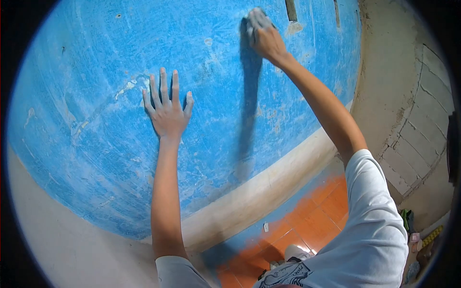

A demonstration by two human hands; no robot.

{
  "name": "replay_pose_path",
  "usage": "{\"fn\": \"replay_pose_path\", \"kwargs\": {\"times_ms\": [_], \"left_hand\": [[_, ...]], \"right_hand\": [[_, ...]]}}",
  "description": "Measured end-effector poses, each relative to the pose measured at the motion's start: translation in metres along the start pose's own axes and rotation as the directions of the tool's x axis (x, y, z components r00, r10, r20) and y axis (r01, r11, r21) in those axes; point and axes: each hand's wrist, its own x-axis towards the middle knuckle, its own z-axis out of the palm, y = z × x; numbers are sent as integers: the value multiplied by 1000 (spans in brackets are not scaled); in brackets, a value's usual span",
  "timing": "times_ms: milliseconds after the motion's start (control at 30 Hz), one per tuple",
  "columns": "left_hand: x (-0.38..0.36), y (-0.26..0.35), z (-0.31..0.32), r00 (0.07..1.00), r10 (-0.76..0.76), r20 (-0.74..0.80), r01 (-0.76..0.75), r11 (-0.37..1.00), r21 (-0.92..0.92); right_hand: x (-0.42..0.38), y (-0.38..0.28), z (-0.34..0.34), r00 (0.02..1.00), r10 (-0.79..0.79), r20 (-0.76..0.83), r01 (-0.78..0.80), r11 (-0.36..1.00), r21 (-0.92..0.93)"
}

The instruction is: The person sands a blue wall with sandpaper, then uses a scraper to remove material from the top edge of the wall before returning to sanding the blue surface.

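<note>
My left hand (pixel 169 106) lies flat against a blue wall (pixel 216 120), fingers spread, dusted pale grey-blue. Higher up and to the right, my right hand (pixel 261 33) presses on the same wall with its fingers bent and close together. Anything beneath those fingers is hidden; a thin dark edge shows beside them, too small to name. The wall's paint is worn, with pale scuffs and a chipped patch (pixel 126 88) just left of my left hand. A long shadow of my right arm falls down the wall.
A cream base strip (pixel 259 189) runs under the wall. Blue dust covers part of the orange tiled floor (pixel 288 230), where a small white piece (pixel 266 227) lies. Two narrow slots (pixel 291 9) cut the upper wall. Assorted items (pixel 420 240) sit at lower right beside a bare plaster wall (pixel 389 72).
</note>
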Motion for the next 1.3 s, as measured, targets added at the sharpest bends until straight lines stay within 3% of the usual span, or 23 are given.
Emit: {"fn": "replay_pose_path", "kwargs": {"times_ms": [33, 133, 167, 267, 300, 433, 533, 567, 667, 800, 833, 933, 1067, 1100, 1233, 1300], "left_hand": [[1, 0, 0, 1000, -1, -2, 1, 1000, 2], [1, 1, 1, 1000, -4, 1, 4, 1000, 9], [1, 0, 1, 1000, -5, 1, 5, 1000, 13], [1, -1, 0, 1000, 5, 6, -5, 1000, 17], [2, 0, 0, 1000, 4, 4, -4, 1000, 15], [2, 0, 0, 1000, 2, -2, -2, 1000, 9], [0, -1, 0, 1000, 5, 4, -5, 1000, 10], [1, -1, 0, 1000, 5, 2, -5, 1000, 13], [1, -1, -1, 1000, -2, 17, 1, 1000, 18], [1, 0, 0, 1000, 11, 3, -11, 1000, -5], [1, 0, 1, 1000, 14, 1, -14, 1000, -4], [0, 0, 1, 1000, 1, 6, -1, 1000, 12], [1, 0, 0, 1000, -6, 4, 6, 1000, 12], [0, 1, 0, 1000, -5, 11, 4, 1000, 15], [0, -1, 1, 1000, -6, 15, 6, 999, 33], [1, 0, 2, 1000, -5, 10, 4, 1000, 25]], "right_hand": [[5, 4, 3, 998, 44, -39, -46, 997, -60], [2, -16, 1, 999, -24, -22, 21, 994, -105], [-2, -25, -7, 996, -66, 66, 72, 993, -90], [1, 0, -9, 992, -130, 5, 130, 992, 0], [6, 5, -9, 999, -34, 33, 36, 997, -64], [4, -18, -5, 995, -93, 35, 95, 994, -54], [2, 1, -4, 996, -88, 0, 88, 996, 7], [2, 6, -1, 999, 29, 33, -28, 999, -35], [1, -15, 14, 994, 78, -72, -82, 996, -43], [-3, -12, -6, 996, -86, -9, 87, 993, 82], [0, -5, -2, 999, 36, 0, -36, 996, 79], [6, -22, 8, 986, 80, -149, -90, 994, -65], [-7, -46, -9, 1000, -15, 9, 14, 994, 113], [-6, -36, -10, 1000, -8, -18, 10, 993, 116], [4, -49, 5, 966, 225, -125, -214, 972, 96], [-12, -68, -1, 994, 107, 6, -107, 993, 55]]}}
